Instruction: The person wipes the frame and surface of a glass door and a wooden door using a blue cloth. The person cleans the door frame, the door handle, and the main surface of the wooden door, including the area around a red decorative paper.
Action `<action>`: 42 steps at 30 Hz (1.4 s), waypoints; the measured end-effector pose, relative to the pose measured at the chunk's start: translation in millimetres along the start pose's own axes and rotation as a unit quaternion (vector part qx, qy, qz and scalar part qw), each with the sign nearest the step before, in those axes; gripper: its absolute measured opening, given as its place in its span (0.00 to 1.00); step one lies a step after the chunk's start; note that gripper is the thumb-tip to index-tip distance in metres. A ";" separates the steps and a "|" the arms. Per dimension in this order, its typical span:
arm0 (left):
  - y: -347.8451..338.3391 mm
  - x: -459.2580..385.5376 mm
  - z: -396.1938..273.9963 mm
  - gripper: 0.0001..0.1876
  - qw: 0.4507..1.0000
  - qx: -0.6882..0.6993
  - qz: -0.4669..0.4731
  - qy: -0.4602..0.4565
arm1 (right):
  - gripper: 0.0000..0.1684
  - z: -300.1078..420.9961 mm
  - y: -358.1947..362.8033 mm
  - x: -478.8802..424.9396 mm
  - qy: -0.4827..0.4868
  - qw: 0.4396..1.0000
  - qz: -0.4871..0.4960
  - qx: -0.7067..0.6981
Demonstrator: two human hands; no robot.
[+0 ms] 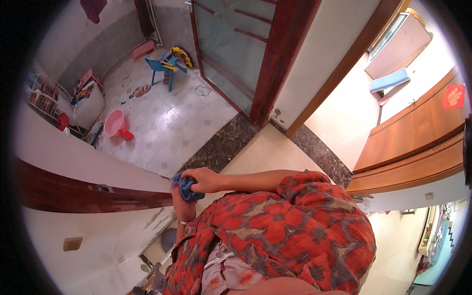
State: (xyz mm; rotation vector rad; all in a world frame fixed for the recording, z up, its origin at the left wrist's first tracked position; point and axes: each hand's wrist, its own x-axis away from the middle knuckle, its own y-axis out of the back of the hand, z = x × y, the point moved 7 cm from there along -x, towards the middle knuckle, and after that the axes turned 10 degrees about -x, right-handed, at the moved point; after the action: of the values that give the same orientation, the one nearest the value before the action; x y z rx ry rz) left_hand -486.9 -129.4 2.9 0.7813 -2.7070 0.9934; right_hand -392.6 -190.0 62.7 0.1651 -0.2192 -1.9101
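A bunched blue cloth (187, 188) is held between both hands, beside the dark red door frame at the left. My left hand (183, 205), with a bracelet or band at the wrist, cups the cloth from below. From the right, my right hand (204, 179) grips its upper part with bent fingers. The cloth's underside is hidden by the hands. Both forearms come out of a red floral garment.
The dark red door frame (110, 199) stands close to the left hand. Ahead lie a dark stone threshold (217, 153), a glass door (236, 40), a pink basin (114, 123) and a blue child's chair (158, 65). A wooden door (409, 129) is at right.
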 end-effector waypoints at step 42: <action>-640.8 -373.0 -137.3 0.32 0.754 -0.232 -0.019 -0.614 | 0.20 -165.6 423.0 276.7 -0.131 0.803 -0.517 -0.266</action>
State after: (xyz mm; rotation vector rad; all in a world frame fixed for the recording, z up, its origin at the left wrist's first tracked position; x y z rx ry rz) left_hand 160.9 -297.7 350.1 1.7816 -3.5738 -0.5403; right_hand -64.0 -603.2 -2.5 -0.4682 0.3160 -3.0026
